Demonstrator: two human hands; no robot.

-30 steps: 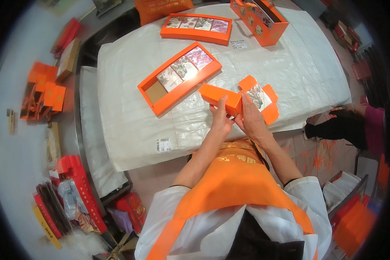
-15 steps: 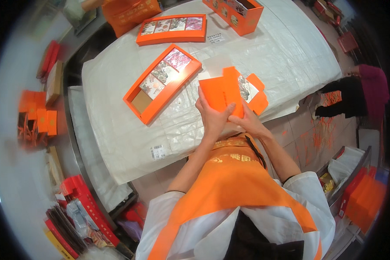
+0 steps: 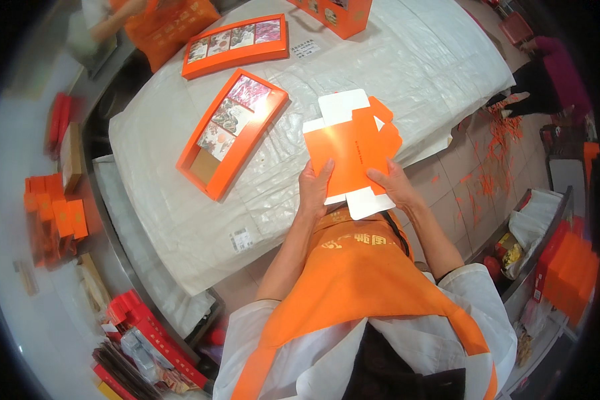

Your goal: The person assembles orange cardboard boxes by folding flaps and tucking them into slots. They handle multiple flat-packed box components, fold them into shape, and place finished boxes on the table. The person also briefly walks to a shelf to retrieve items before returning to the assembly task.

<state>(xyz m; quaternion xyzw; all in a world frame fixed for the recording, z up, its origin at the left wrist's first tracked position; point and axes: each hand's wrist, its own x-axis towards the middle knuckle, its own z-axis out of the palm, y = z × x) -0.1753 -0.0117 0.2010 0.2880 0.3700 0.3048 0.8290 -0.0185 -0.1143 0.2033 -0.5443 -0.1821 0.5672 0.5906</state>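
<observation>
I hold a flat, unfolded orange carton blank (image 3: 352, 152) with white flaps above the table's near edge. My left hand (image 3: 315, 192) grips its lower left side, and my right hand (image 3: 396, 188) holds its lower right side. Beyond it on the white plastic-covered table (image 3: 420, 73) lies an open orange tray box (image 3: 232, 131) with picture packets inside and one empty compartment at its near end.
A second filled orange tray (image 3: 236, 44) and an orange carrier box (image 3: 333, 13) sit farther back. Another person in orange (image 3: 146, 23) stands at the far left; a person in a pink sleeve (image 3: 553, 73) is at right. Stacked orange boxes (image 3: 53, 217) lie on the left.
The orange carton went from a bundle resting on the table to a flat blank spread open in both hands, lifted toward me. The view shifted, bringing the tray boxes closer.
</observation>
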